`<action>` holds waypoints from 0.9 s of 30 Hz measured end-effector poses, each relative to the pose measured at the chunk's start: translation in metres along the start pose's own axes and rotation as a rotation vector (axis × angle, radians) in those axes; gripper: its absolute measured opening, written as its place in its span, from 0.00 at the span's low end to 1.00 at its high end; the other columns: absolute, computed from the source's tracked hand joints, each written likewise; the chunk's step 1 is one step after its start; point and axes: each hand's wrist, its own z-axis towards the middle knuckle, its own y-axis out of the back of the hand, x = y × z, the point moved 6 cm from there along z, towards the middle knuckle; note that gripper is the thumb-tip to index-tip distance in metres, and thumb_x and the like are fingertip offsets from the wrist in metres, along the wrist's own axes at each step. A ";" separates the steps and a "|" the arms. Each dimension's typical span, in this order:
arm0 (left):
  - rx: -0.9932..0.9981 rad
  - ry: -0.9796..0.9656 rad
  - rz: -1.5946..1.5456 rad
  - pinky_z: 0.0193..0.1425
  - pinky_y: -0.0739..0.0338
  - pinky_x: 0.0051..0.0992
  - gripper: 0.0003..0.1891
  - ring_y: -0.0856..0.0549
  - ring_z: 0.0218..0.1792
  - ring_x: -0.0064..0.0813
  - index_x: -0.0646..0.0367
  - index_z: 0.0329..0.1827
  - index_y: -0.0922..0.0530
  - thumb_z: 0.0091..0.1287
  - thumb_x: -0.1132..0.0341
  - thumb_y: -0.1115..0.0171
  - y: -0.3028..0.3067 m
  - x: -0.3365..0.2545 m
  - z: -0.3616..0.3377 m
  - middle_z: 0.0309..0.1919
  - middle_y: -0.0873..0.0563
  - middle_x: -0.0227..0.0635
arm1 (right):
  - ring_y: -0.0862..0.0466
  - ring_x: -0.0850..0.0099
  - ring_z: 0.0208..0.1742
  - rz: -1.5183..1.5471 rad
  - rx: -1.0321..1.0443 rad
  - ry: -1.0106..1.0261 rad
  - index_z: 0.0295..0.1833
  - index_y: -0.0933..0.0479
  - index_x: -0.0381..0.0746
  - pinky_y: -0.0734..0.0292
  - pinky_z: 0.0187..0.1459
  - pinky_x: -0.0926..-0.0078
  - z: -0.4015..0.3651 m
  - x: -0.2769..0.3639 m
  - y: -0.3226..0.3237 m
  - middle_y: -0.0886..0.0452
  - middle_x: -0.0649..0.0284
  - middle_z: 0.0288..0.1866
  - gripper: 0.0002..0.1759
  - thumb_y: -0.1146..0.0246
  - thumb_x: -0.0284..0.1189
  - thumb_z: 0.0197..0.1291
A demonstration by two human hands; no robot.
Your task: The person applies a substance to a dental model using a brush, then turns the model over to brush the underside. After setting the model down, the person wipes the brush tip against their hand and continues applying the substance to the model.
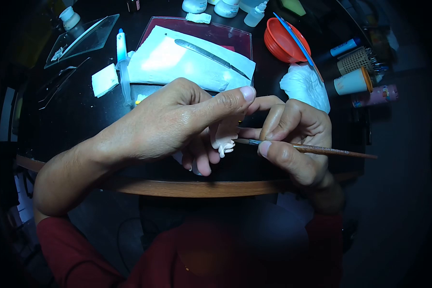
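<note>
Near the middle of the frame, the left hand (177,115) is curled around a small pale piece (222,145) with tooth-like lobes. The lobed end shows below the thumb, just above the lower fingers; the rest is partly hidden by the hand. Right of centre, the right hand (297,139) pinches a slim brush (317,149) between thumb and fingers, close to the brush's metal collar. Its brown handle runs toward the right of the frame, and its tip points left, right at the edge of the piece; I cannot tell whether these 2 touch. Toward the upper centre, a scalpel (201,54) lies on a white sheet (153,65), with a syringe (125,81) at the sheet's left edge. Red bowls (275,43) sit at upper right.
</note>
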 end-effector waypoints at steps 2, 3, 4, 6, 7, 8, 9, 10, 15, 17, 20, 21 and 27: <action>-0.004 -0.001 -0.002 0.20 0.20 0.18 0.45 0.08 0.20 0.29 0.75 0.51 0.13 0.81 0.30 0.52 0.000 -0.001 -0.001 0.24 0.11 0.45 | 0.14 0.59 0.62 -0.001 0.006 0.009 0.32 0.22 0.33 0.10 0.63 0.57 -0.001 -0.001 0.003 0.15 0.56 0.36 0.08 0.30 0.14 0.60; -0.007 -0.002 -0.003 0.20 0.20 0.18 0.45 0.08 0.21 0.29 0.75 0.51 0.13 0.82 0.30 0.52 0.000 -0.001 -0.001 0.24 0.11 0.45 | 0.14 0.58 0.62 0.005 -0.005 0.007 0.32 0.22 0.33 0.10 0.63 0.58 -0.001 -0.001 0.002 0.15 0.57 0.35 0.08 0.30 0.14 0.60; -0.006 -0.001 -0.001 0.20 0.20 0.18 0.45 0.08 0.21 0.29 0.75 0.51 0.13 0.82 0.30 0.52 0.000 -0.001 -0.001 0.24 0.11 0.45 | 0.14 0.58 0.62 0.011 -0.015 0.006 0.32 0.22 0.34 0.10 0.62 0.58 -0.001 -0.001 -0.001 0.16 0.58 0.34 0.08 0.30 0.14 0.59; -0.004 0.001 0.001 0.20 0.21 0.18 0.45 0.08 0.21 0.29 0.75 0.51 0.13 0.82 0.30 0.52 0.000 -0.001 -0.001 0.24 0.11 0.45 | 0.14 0.58 0.62 0.011 -0.023 0.002 0.32 0.22 0.34 0.09 0.61 0.58 -0.001 0.000 -0.002 0.16 0.59 0.33 0.08 0.31 0.14 0.58; -0.001 0.000 -0.001 0.20 0.21 0.18 0.44 0.08 0.21 0.29 0.75 0.51 0.13 0.82 0.31 0.52 0.000 0.000 -0.001 0.24 0.11 0.45 | 0.14 0.58 0.62 0.004 -0.021 0.000 0.32 0.22 0.34 0.09 0.61 0.58 -0.001 0.000 -0.002 0.16 0.59 0.33 0.08 0.31 0.13 0.58; 0.002 -0.003 -0.003 0.20 0.21 0.18 0.44 0.08 0.21 0.29 0.75 0.51 0.13 0.82 0.31 0.52 0.000 0.000 0.000 0.24 0.11 0.45 | 0.14 0.58 0.62 -0.003 -0.019 -0.003 0.32 0.22 0.33 0.09 0.61 0.58 -0.001 0.000 -0.001 0.17 0.60 0.32 0.08 0.31 0.13 0.58; 0.004 -0.006 -0.004 0.20 0.21 0.18 0.44 0.08 0.21 0.29 0.75 0.51 0.14 0.82 0.31 0.52 0.000 -0.001 0.000 0.24 0.11 0.45 | 0.14 0.58 0.62 -0.017 -0.011 0.006 0.31 0.22 0.34 0.08 0.60 0.58 -0.001 0.000 -0.002 0.17 0.60 0.32 0.08 0.31 0.13 0.58; 0.001 -0.002 -0.001 0.20 0.21 0.18 0.44 0.08 0.21 0.29 0.75 0.51 0.14 0.82 0.31 0.52 0.000 0.000 0.000 0.24 0.11 0.45 | 0.14 0.58 0.62 -0.031 -0.003 0.016 0.31 0.23 0.34 0.08 0.60 0.59 -0.001 0.000 -0.002 0.17 0.60 0.32 0.08 0.32 0.13 0.57; 0.002 0.018 0.012 0.21 0.20 0.18 0.44 0.08 0.21 0.29 0.74 0.53 0.14 0.82 0.31 0.53 0.001 0.001 0.000 0.24 0.11 0.44 | 0.14 0.59 0.60 -0.025 -0.010 0.025 0.31 0.23 0.34 0.09 0.60 0.60 -0.001 0.002 -0.003 0.17 0.60 0.32 0.07 0.32 0.14 0.57; 0.014 0.016 -0.015 0.22 0.19 0.20 0.42 0.08 0.22 0.26 0.68 0.40 0.14 0.80 0.29 0.50 0.000 -0.002 -0.002 0.25 0.11 0.41 | 0.14 0.60 0.59 -0.044 0.001 0.038 0.31 0.22 0.35 0.09 0.61 0.59 -0.002 0.001 -0.001 0.17 0.60 0.32 0.07 0.32 0.15 0.58; 0.026 0.014 -0.037 0.23 0.18 0.20 0.41 0.08 0.24 0.26 0.66 0.36 0.14 0.80 0.29 0.49 0.000 -0.004 -0.003 0.26 0.11 0.40 | 0.14 0.65 0.55 -0.110 0.006 0.046 0.33 0.23 0.35 0.12 0.62 0.63 -0.004 0.002 0.003 0.16 0.60 0.31 0.07 0.32 0.16 0.59; 0.031 0.009 -0.040 0.24 0.18 0.20 0.41 0.08 0.24 0.26 0.66 0.37 0.14 0.80 0.30 0.49 0.000 -0.004 -0.003 0.27 0.11 0.41 | 0.15 0.67 0.54 -0.121 -0.018 0.050 0.35 0.23 0.35 0.13 0.62 0.65 -0.002 0.005 0.006 0.16 0.59 0.32 0.06 0.32 0.16 0.60; -0.005 -0.183 -0.174 0.25 0.19 0.19 0.36 0.12 0.22 0.25 0.66 0.39 0.16 0.83 0.35 0.50 0.001 -0.014 -0.004 0.28 0.13 0.39 | 0.15 0.78 0.43 -0.408 -0.353 0.421 0.46 0.23 0.34 0.16 0.48 0.82 0.012 0.027 0.061 0.15 0.61 0.39 0.10 0.28 0.15 0.65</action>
